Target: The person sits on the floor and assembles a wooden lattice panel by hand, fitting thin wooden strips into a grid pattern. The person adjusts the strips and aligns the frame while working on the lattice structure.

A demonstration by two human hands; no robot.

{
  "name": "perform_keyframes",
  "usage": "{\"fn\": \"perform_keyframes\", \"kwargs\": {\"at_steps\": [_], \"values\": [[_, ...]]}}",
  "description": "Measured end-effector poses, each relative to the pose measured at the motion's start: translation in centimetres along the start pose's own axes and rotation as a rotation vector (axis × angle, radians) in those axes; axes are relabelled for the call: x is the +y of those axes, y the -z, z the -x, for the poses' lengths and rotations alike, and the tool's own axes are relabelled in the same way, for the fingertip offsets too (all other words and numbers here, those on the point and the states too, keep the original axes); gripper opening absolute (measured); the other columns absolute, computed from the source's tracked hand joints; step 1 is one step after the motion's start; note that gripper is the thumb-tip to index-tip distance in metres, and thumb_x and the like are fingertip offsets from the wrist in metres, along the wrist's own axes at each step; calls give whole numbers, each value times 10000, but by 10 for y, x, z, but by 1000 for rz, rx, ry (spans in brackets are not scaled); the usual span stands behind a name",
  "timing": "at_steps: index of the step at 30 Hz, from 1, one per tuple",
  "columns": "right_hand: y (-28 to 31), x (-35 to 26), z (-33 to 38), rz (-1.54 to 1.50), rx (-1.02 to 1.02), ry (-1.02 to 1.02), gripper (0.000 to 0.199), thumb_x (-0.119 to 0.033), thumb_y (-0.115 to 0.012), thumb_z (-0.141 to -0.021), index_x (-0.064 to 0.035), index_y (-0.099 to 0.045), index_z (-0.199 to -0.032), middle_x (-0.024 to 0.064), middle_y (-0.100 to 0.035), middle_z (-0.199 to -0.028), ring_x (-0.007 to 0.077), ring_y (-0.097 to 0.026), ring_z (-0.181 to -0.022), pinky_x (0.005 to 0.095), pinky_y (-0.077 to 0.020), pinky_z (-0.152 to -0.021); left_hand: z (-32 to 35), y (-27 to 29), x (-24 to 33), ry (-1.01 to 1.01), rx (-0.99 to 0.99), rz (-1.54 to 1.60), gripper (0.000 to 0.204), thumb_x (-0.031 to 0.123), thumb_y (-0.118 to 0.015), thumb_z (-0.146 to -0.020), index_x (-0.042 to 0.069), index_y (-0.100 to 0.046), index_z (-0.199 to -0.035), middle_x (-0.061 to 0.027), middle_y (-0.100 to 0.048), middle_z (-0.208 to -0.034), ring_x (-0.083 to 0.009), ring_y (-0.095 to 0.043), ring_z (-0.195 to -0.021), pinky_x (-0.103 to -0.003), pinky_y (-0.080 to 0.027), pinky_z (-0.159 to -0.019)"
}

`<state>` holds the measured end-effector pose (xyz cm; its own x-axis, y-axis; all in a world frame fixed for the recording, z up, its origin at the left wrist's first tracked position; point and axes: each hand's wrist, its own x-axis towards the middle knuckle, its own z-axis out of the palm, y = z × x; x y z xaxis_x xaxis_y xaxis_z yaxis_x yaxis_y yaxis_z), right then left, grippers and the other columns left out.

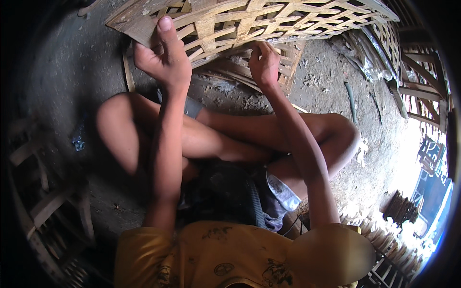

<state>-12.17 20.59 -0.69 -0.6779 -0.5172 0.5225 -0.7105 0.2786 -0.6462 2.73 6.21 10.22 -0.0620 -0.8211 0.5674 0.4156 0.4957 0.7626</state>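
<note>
A woven bamboo panel (252,21), with an open lattice and a flat rim, is held up at an angle in front of my crossed legs. My left hand (168,67) is closed round its left corner, thumb up on the near face, the other fingers partly hidden behind the rim. At the middle of the lower edge, my right hand (265,67) has its fingers bent and pinched against the rim. Its fingertips are partly hidden there. Below and behind the panel, another piece of slatted bamboo (292,60) lies on the ground.
Small shavings litter the grey dirt floor (321,77). To the right lie a green stick (351,101) and crumpled plastic sheeting (367,55), beside more bamboo lattice (386,41). Dark slatted frames (50,206) stand at the lower left. Pale strips (403,245) are heaped at the lower right.
</note>
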Motion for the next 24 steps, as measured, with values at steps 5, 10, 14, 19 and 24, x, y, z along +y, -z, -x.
{"fn": "perform_keyframes", "kwargs": {"at_steps": [5, 10, 14, 19, 24], "values": [[-1, 0, 7, -103, 27, -256, 98, -68, -623, -925, 9, -681, -947, 161, -734, -863, 230, -730, -745, 325, -543, -694, -1, 1, 7, 11, -13, -5, 279, 234, -634, -1000, -1, -604, -851, 28, -545, -627, -42, -476, -532, -212, -361, -491], [-1, 11, 11, -164, 32, -292, 135, -115, -642, -938, 15, -672, -959, 149, -740, -866, 210, -735, -763, 308, -544, -699, 0, 2, 7, 12, -28, 22, 265, 215, -625, -1003, 3, -599, -846, 30, -544, -628, -42, -474, -529, -216, -361, -489], [2, 9, 9, 33, 9, -183, 129, -126, -654, -936, -2, -677, -960, 140, -723, -823, 239, -730, -734, 315, -537, -679, 1, 8, 4, -4, -59, -11, 233, 191, -630, -1001, -17, -621, -896, 12, -588, -687, -48, -510, -592, -214, -409, -556], [1, -2, 5, 38, -51, -16, 50, -44, -580, -925, -11, -617, -925, 203, -662, -796, 391, -673, -742, 445, -520, -663, 1, 6, -4, -42, -30, -17, 205, 157, -655, -985, -38, -627, -928, -29, -646, -812, -63, -555, -743, -230, -452, -692], [-4, -4, 6, 275, -191, 125, 77, 33, -535, -860, -8, -536, -925, 196, -624, -795, 400, -640, -756, 483, -528, -704, 2, 3, -4, -32, -53, -31, 194, 142, -651, -985, -43, -628, -932, -31, -658, -839, -67, -564, -765, -235, -458, -712]]}}
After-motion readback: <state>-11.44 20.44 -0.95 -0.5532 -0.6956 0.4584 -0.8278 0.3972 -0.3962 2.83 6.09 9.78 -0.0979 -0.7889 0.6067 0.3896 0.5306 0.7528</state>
